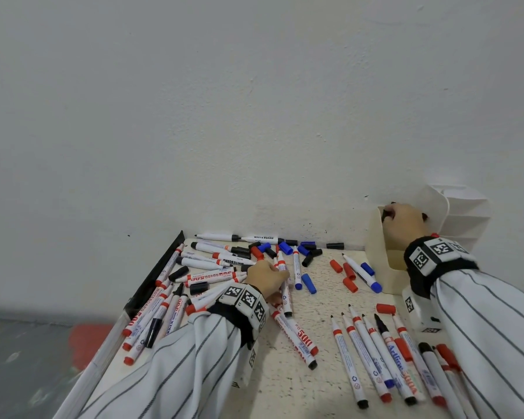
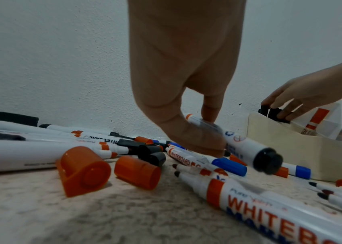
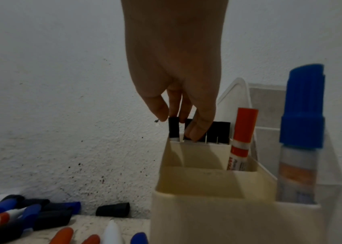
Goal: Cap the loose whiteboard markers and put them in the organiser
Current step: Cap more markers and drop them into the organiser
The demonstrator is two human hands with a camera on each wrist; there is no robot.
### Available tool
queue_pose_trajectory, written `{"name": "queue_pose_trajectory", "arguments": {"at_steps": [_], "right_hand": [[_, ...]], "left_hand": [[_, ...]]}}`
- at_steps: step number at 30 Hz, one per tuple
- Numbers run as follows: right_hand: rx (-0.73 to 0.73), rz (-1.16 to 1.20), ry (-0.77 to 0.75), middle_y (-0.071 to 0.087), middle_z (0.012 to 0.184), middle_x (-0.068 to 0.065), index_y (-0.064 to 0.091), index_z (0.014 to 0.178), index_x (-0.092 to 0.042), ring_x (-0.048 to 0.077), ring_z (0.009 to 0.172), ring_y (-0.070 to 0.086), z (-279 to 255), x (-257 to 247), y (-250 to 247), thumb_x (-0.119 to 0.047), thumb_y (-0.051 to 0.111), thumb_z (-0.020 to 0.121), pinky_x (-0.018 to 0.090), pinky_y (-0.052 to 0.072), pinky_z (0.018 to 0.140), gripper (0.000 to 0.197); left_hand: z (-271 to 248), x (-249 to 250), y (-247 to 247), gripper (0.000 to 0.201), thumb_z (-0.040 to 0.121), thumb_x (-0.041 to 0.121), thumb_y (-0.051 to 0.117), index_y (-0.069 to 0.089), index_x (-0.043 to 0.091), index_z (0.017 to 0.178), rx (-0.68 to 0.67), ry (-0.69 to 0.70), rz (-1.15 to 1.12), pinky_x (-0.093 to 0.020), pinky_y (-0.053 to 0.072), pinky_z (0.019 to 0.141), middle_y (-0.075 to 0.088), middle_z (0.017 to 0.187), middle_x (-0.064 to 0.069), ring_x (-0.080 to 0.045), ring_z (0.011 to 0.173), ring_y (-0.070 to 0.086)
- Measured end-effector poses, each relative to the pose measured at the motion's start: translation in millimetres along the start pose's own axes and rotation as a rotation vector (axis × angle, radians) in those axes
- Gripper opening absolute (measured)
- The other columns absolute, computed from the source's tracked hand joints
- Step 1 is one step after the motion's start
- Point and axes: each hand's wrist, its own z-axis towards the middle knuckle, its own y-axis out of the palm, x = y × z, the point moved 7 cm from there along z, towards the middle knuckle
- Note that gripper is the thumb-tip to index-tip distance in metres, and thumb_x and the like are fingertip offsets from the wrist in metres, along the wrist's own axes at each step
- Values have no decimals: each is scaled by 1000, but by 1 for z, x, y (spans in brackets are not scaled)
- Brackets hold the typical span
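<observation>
Where the speckled tabletop [image 1: 321, 300] meets the white wall [image 1: 254, 116], a cream desk organiser [image 1: 378, 252] stands under the right hand [image 1: 403, 222]. That hand reaches down into the organiser's back compartment, its fingertips [image 3: 197, 130] resting among a row of black-capped markers [image 3: 217, 132] standing upright there; whether it pinches one of them cannot be told. Just right of the fingers stand a red-capped marker [image 3: 242, 140] and, nearer the wrist, a blue-capped marker [image 3: 301, 132] in a side compartment. The left hand [image 1: 265, 278] is down in the heap of loose markers [image 1: 170, 300], thumb and fingers curled around a white marker with a black end [image 2: 247, 145], lifted at a tilt off the pile. Between the two hands lie scattered blue caps [image 1: 309, 282] and red caps [image 1: 348, 276]. Below the right wrist, a row of uncapped markers [image 1: 372, 358] lies side by side. Near the left wrist sit two orange-red caps [image 2: 84, 171].
</observation>
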Motion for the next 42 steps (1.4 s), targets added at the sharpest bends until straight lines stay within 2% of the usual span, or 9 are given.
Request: {"name": "queue_pose_trajectory", "arguments": {"at_steps": [6, 9, 15, 18, 21, 25, 30, 37, 42], "right_hand": [[48, -29, 10, 37, 135, 19, 53, 124, -1, 35, 124, 37, -12, -10, 3, -4, 50, 87, 41, 35, 103, 37], [106, 38, -128, 44, 125, 18, 59, 112, -2, 31, 116, 44, -24, -38, 9, -2, 49, 87, 38, 39, 98, 27], [-627, 2, -61, 51, 129, 9, 47, 131, -18, 14, 94, 50, -61, -67, 99, -16, 50, 94, 26, 41, 81, 37], [-755, -154, -108, 40, 144, 8, 38, 141, -18, 21, 123, 45, -76, -77, 125, -14, 45, 95, 32, 36, 102, 47], [-812, -206, -93, 34, 149, 6, 35, 143, -23, 22, 130, 39, -83, -78, 141, -10, 41, 94, 34, 34, 106, 52], [-769, -308, -81, 30, 150, 6, 37, 142, -30, 22, 131, 38, -82, -78, 143, -12, 43, 93, 34, 36, 105, 52], [-736, -455, -27, 49, 138, 5, 48, 135, -14, 20, 124, 47, -82, -71, 139, -17, 45, 93, 31, 40, 102, 42], [-554, -93, 16, 51, 99, 8, 41, 104, -14, 14, 72, 47, -65, -83, 120, -12, 47, 94, 21, 40, 58, 12], [-527, 208, -69, 52, 98, 3, 49, 112, -16, 18, 87, 53, -61, -101, 107, -7, 51, 92, 28, 46, 76, 23]], "left_hand": [[-1, 2, -6, 26, 93, 28, 53, 48, 19, 69, 47, 55, 46, -31, 53, 81, 51, 70, 1, -16, 70, 57], [-1, 0, -10, 25, 93, 28, 53, 47, 19, 71, 56, 52, 38, -30, 54, 77, 53, 73, -1, -16, 70, 57], [3, -6, -17, 25, 92, 29, 54, 45, 20, 70, 68, 63, 71, -27, 48, 69, 50, 69, 1, -13, 67, 51], [5, -10, -22, 24, 91, 29, 54, 45, 20, 70, 70, 68, 82, -27, 47, 69, 49, 69, 3, -13, 69, 50], [7, -11, -27, 28, 92, 30, 53, 44, 21, 67, 78, 82, 91, -20, 39, 59, 48, 66, 5, -8, 62, 46], [8, -11, -28, 29, 92, 30, 53, 44, 21, 66, 77, 83, 105, -18, 38, 58, 45, 66, 6, -6, 59, 43], [8, -12, -25, 30, 93, 28, 52, 46, 21, 65, 62, 91, 116, -18, 37, 56, 45, 64, 5, -7, 57, 42], [9, -10, -16, 14, 92, 28, 51, 49, 19, 82, 31, 135, 154, -19, 37, 59, 47, 74, 5, -7, 64, 44], [7, -3, -11, 13, 93, 29, 51, 51, 16, 96, 36, 178, 102, -18, 39, 58, 51, 79, 4, -7, 67, 48]]}}
